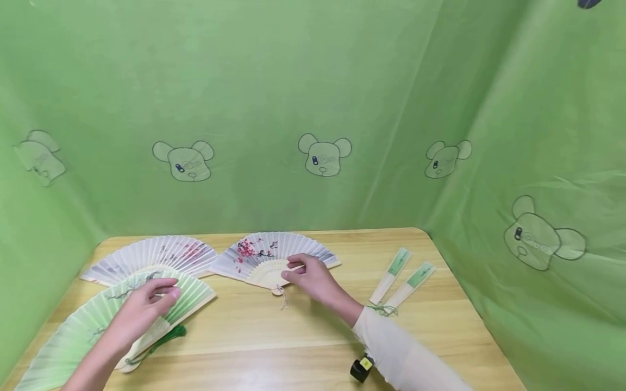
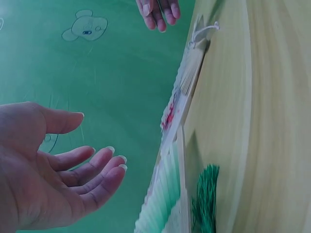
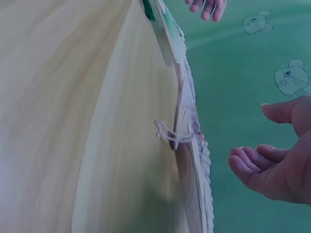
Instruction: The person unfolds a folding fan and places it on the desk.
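Note:
Three folding fans lie spread on the table. The green fan (image 1: 78, 326), with a dark green tassel (image 1: 168, 334), is at the front left. Behind it is a white-grey fan (image 1: 146, 255) with reddish flowers, and to the right of that a second white-grey fan (image 1: 264, 252) with red blossoms and a pale cord. My left hand (image 1: 146, 304) hovers over the green fan, fingers loosely bent and apart from the thumb, holding nothing. Above the right side of the blossom fan is my right hand (image 1: 310, 277), likewise holding nothing; in the right wrist view its fingers (image 3: 248, 165) stand apart from the thumb.
Two folded fans with green tops, the left one (image 1: 391, 274) and the right one (image 1: 411, 285), lie side by side at the right. A small black object (image 1: 361, 369) with a yellow patch is by the right sleeve. Green sheeting (image 1: 269, 108) with bear prints encloses the table (image 1: 274, 336).

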Demonstrator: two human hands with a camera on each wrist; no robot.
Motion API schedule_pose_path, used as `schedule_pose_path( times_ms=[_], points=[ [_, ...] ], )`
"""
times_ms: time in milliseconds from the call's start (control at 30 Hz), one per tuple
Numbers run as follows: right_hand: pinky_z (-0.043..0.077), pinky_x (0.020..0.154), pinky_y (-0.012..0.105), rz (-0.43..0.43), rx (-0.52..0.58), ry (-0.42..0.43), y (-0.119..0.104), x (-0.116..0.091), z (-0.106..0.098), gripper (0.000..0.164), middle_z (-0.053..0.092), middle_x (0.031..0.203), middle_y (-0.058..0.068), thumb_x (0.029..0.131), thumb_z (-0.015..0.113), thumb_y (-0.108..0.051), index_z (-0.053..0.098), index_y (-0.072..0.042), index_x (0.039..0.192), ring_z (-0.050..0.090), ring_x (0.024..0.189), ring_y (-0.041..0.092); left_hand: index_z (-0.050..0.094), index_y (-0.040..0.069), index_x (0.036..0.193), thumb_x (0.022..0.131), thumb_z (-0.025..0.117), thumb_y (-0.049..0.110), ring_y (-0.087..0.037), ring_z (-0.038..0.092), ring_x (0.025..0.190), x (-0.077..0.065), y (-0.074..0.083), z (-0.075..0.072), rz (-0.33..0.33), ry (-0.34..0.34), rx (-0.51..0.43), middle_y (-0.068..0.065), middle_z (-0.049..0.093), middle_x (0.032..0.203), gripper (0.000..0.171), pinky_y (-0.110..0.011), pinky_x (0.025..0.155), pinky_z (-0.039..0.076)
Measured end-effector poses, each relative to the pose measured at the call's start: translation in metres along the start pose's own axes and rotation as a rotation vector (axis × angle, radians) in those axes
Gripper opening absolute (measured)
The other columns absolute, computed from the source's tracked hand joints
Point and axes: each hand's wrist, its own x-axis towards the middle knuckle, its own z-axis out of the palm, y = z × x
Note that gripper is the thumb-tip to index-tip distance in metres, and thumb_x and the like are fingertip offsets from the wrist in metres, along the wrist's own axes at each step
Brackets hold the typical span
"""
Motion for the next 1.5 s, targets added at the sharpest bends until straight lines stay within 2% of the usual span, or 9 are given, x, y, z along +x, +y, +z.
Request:
schedule_pose_path(
  times_ms=[200, 400, 633, 900, 1033, 1200, 1500],
  points=[
    [0.066, 0.092, 0.036, 0.033, -0.028, 0.055, 0.011, -0.005, -0.019, 0.052, 0.071, 0.129, 0.015, 0.093, 0.077, -0.025, 0.061, -0.001, 0.137, 0.071, 0.111, 0.028, 0.051, -0.004, 0.145, 0.104, 0.063, 0.031, -0.038, 0.068, 0.118, 0.012, 0.016, 0.014, 0.062, 0.007, 0.046, -0.022, 0.068, 0.129, 0.055, -0.016, 0.085, 0.056],
    [0.066, 0.091, 0.036, 0.056, -0.065, 0.125, 0.020, -0.008, -0.038, 0.051, 0.072, 0.127, 0.013, 0.094, 0.077, -0.026, 0.063, -0.003, 0.137, 0.071, 0.109, 0.027, 0.056, -0.002, 0.142, 0.103, 0.065, 0.029, -0.030, 0.071, 0.113, 0.025, 0.034, 0.033, 0.093, -0.001, 0.023, -0.019, 0.071, 0.126, 0.050, -0.016, 0.085, 0.057],
    [0.066, 0.092, 0.038, 0.093, -0.072, 0.167, 0.030, -0.014, -0.057, 0.049, 0.072, 0.129, 0.014, 0.094, 0.076, -0.024, 0.063, -0.005, 0.138, 0.071, 0.111, 0.028, 0.057, -0.002, 0.140, 0.102, 0.066, 0.025, -0.031, 0.070, 0.113, 0.037, 0.055, 0.060, 0.126, -0.021, 0.005, -0.017, 0.072, 0.123, 0.047, -0.021, 0.085, 0.061],
    [0.064, 0.097, 0.042, 0.133, -0.102, 0.188, 0.042, -0.019, -0.077, 0.054, 0.071, 0.132, 0.014, 0.096, 0.074, -0.027, 0.059, -0.003, 0.142, 0.070, 0.116, 0.030, 0.063, -0.002, 0.134, 0.098, 0.071, 0.017, -0.026, 0.073, 0.102, 0.050, 0.078, 0.094, 0.211, -0.020, -0.019, -0.016, 0.075, 0.114, 0.042, -0.025, 0.083, 0.063],
    [0.063, 0.099, 0.044, 0.158, -0.103, 0.206, 0.047, -0.022, -0.084, 0.056, 0.070, 0.134, 0.016, 0.097, 0.073, -0.028, 0.057, -0.003, 0.144, 0.069, 0.119, 0.031, 0.064, -0.001, 0.132, 0.097, 0.071, 0.017, -0.024, 0.072, 0.099, 0.057, 0.089, 0.109, 0.244, -0.035, -0.010, -0.013, 0.075, 0.112, 0.040, -0.028, 0.083, 0.064],
    [0.062, 0.102, 0.046, 0.177, -0.122, 0.214, 0.051, -0.024, -0.089, 0.056, 0.069, 0.135, 0.015, 0.097, 0.072, -0.030, 0.056, -0.003, 0.144, 0.068, 0.121, 0.032, 0.065, -0.001, 0.130, 0.096, 0.073, 0.016, -0.023, 0.073, 0.096, 0.065, 0.101, 0.130, 0.282, -0.059, -0.008, -0.013, 0.076, 0.111, 0.039, -0.027, 0.081, 0.064],
    [0.063, 0.098, 0.046, 0.194, -0.182, 0.234, 0.063, -0.027, -0.105, 0.058, 0.068, 0.135, 0.016, 0.098, 0.070, -0.031, 0.054, -0.002, 0.146, 0.068, 0.121, 0.034, 0.068, 0.001, 0.126, 0.091, 0.077, 0.014, -0.021, 0.074, 0.093, 0.077, 0.119, 0.163, 0.298, -0.083, -0.031, -0.011, 0.077, 0.111, 0.038, -0.023, 0.074, 0.063]
  ],
)
